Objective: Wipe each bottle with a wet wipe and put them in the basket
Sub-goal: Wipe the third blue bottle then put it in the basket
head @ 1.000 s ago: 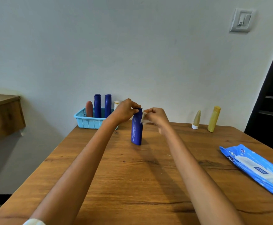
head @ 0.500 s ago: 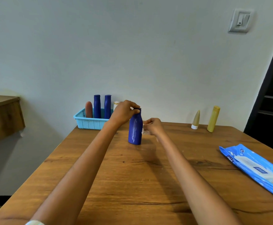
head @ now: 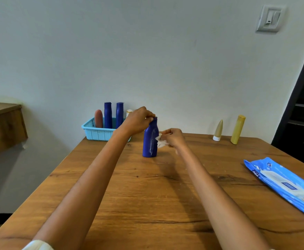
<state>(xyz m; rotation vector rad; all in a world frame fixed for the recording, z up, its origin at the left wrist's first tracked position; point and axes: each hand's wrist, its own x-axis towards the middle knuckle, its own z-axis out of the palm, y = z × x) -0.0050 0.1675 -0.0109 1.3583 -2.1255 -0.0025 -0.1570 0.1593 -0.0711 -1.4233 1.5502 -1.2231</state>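
Observation:
A dark blue bottle [head: 149, 141] stands upright on the wooden table [head: 147, 192], a wet streak down its side. My left hand [head: 138, 121] grips its cap from above. My right hand [head: 173, 138] pinches a crumpled white wet wipe [head: 160, 141] against the bottle's right side, about halfway up. Behind my left hand, at the table's far left corner, a light blue basket [head: 98, 133] holds two tall blue bottles [head: 108, 115], a brown bottle [head: 98, 118] and a white-capped one partly hidden by my hand.
A beige cone-shaped bottle [head: 218, 130] and a yellow bottle [head: 237, 129] stand at the far right by the wall. A blue pack of wet wipes [head: 281, 184] lies at the right edge. A wooden shelf [head: 1, 123] juts out on the left.
My right hand has slid the wipe down from the bottle's neck to its middle, leaving a wet streak. My left hand stays on the cap; the bottle has barely shifted.

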